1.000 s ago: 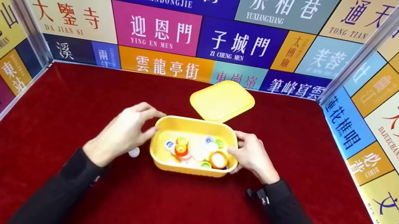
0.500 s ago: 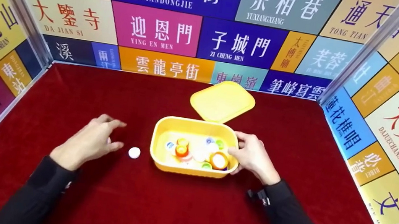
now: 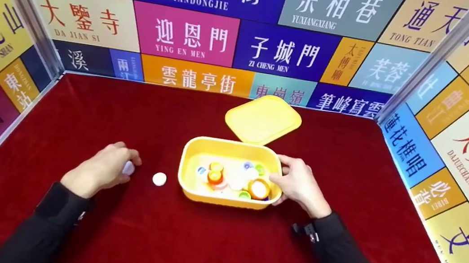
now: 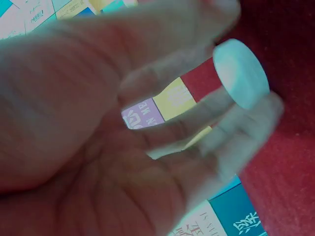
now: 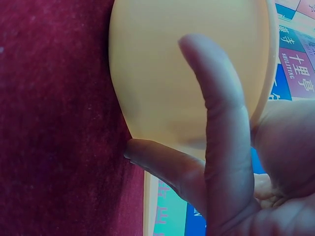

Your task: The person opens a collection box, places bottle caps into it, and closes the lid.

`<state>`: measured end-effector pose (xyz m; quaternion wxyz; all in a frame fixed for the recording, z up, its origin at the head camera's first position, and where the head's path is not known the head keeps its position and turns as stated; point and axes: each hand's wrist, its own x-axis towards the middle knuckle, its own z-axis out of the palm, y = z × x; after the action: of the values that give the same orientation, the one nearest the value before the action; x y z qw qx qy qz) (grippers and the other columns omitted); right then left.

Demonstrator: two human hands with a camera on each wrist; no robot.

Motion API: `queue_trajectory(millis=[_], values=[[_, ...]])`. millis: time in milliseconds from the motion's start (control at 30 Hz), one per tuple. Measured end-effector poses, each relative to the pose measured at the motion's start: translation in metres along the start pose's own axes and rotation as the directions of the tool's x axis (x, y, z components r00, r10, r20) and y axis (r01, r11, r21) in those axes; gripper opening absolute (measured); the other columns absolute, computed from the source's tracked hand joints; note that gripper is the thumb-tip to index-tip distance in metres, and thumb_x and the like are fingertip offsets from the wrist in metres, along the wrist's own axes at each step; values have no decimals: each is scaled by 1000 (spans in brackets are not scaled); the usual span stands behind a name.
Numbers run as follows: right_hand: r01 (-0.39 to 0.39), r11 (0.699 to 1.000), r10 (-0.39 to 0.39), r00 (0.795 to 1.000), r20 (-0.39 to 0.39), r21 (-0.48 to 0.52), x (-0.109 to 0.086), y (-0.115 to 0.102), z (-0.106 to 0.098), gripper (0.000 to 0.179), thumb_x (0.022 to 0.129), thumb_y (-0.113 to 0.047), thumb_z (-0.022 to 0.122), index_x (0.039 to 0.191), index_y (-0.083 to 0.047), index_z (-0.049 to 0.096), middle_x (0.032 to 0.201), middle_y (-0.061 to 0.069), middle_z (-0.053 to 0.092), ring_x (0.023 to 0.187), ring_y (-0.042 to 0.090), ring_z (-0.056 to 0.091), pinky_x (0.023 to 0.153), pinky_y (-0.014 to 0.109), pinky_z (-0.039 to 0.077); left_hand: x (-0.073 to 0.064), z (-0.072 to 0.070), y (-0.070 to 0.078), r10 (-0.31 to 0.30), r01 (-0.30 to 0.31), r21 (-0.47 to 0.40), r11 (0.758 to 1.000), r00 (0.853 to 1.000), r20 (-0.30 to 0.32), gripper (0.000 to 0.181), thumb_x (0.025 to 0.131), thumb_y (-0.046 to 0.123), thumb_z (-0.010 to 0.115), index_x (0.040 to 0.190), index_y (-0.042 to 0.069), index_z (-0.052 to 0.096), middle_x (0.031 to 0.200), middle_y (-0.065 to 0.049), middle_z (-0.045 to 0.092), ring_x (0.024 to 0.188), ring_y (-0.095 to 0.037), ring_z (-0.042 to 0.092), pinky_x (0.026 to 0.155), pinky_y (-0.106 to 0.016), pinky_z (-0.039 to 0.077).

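Observation:
In the head view my left hand [image 3: 105, 169] is left of the yellow plastic box, low over the red cloth. It pinches a pale bottle cap [image 4: 241, 73] at its fingertips; the left wrist view has the cap tilted on edge there. A second white bottle cap [image 3: 159, 179] lies flat on the cloth between that hand and the box [image 3: 190, 194]. My right hand [image 3: 300, 183] grips the box's right end, thumb at the rim and fingers along the outer wall [image 5: 162, 73]. Inside the box are several bottle caps in orange, green, blue and white.
Behind the box lies its yellow lid [image 3: 263, 119], flat on the red cloth [image 3: 201, 245]. Panels printed with place names [image 3: 184, 34] wall in the back and both sides, with metal posts [image 3: 427, 62] at the rear corners.
My left hand has moved left from the box's left rim, past the white cap on the cloth, and its fingers have closed on a pale cap. The right hand keeps its grip.

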<state>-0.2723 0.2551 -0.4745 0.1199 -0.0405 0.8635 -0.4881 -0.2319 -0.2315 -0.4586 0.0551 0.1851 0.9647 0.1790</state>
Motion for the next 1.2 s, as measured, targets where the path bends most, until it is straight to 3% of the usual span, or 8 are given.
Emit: queue_trajectory(millis=[167,600,767,967,1200], values=[[6,1000,-6,1000,2,3,-1,1,0,65,103,-4,73,166,-13,64,133,25,83,77,33,88,57,51,70,4,2,-3,-3,3,-24,1000,1000,-23,20,98,-3,84,117,1,83,112,-23,73,98,-35,67,87,-52,63],[12,1000,-12,1000,-7,0,-1,0,0,65,101,-3,74,165,-13,65,130,24,85,77,33,88,56,51,69,5,1,-5,20,-20,-4,1000,999,-31,21,96,-2,88,116,2,84,111,-23,74,98,-35,68,88,-53,64],[14,1000,-14,1000,-4,14,-1,0,0,65,101,-3,73,164,-13,66,130,23,85,80,33,88,56,52,69,8,-1,-6,55,-56,-9,998,994,-93,25,92,-3,88,115,3,84,108,-22,73,94,-36,68,87,-55,64],[9,1000,-9,1000,-12,2,-2,0,0,66,101,-3,74,166,-12,65,130,25,84,76,33,87,57,51,69,15,-6,8,127,-143,-53,988,963,-238,24,94,-1,87,118,4,84,109,-22,75,96,-37,72,89,-59,67],[10,1000,-10,1000,-9,-3,0,0,1,66,101,-4,74,165,-12,65,130,26,84,73,32,87,57,51,69,28,-2,46,210,-246,-56,968,908,-361,24,97,-1,85,120,5,83,109,-22,73,96,-39,76,89,-53,69]])
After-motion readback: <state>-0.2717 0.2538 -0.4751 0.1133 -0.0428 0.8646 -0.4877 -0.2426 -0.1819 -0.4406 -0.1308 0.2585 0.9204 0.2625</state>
